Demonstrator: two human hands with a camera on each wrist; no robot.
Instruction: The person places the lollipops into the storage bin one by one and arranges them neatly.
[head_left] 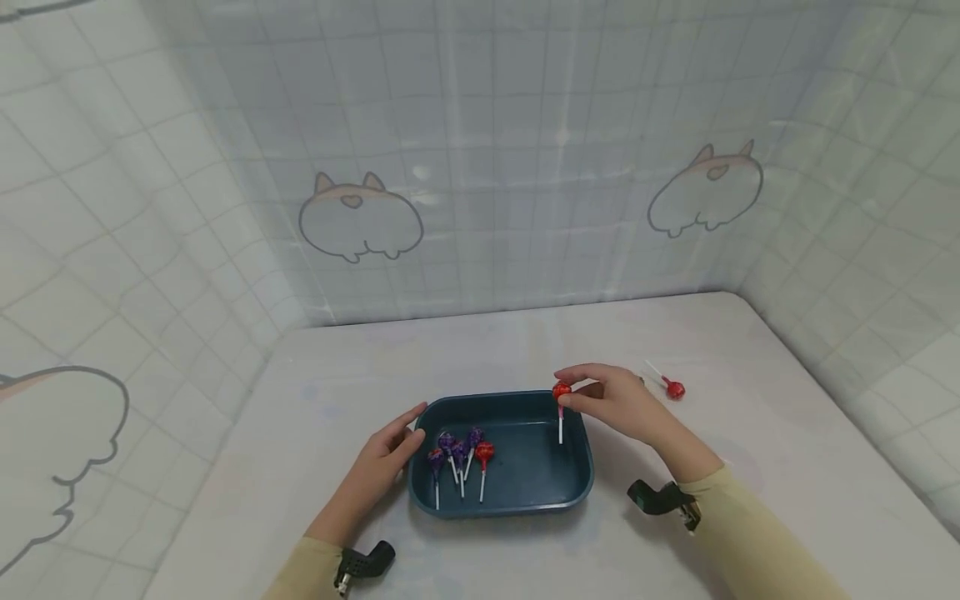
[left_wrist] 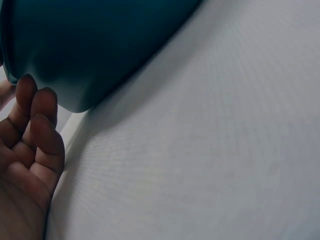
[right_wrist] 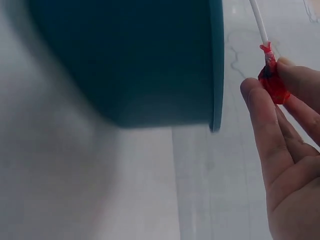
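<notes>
My right hand [head_left: 611,402] pinches a red lollipop [head_left: 561,389] by its wrapped candy head, between thumb and fingertips. Its white stick hangs downward over the right part of a dark teal tray [head_left: 525,505]. In the right wrist view, the lollipop's red wrapper [right_wrist: 274,85] shows between the fingers, beside the tray's outer wall [right_wrist: 165,95]. At the tray's left end, my left hand [head_left: 382,458] rests thumb and forefinger on the rim; its other fingers are loosely bent in the left wrist view. Inside the tray's left half lie several purple lollipops [head_left: 461,452] and one red lollipop [head_left: 484,451].
Another red lollipop [head_left: 675,389] lies on the white table [head_left: 450,358] beyond my right hand, its stick pointing back and left. Tiled-pattern sheeting [head_left: 510,208] with cartoon animal drawings rises behind the table and on both sides.
</notes>
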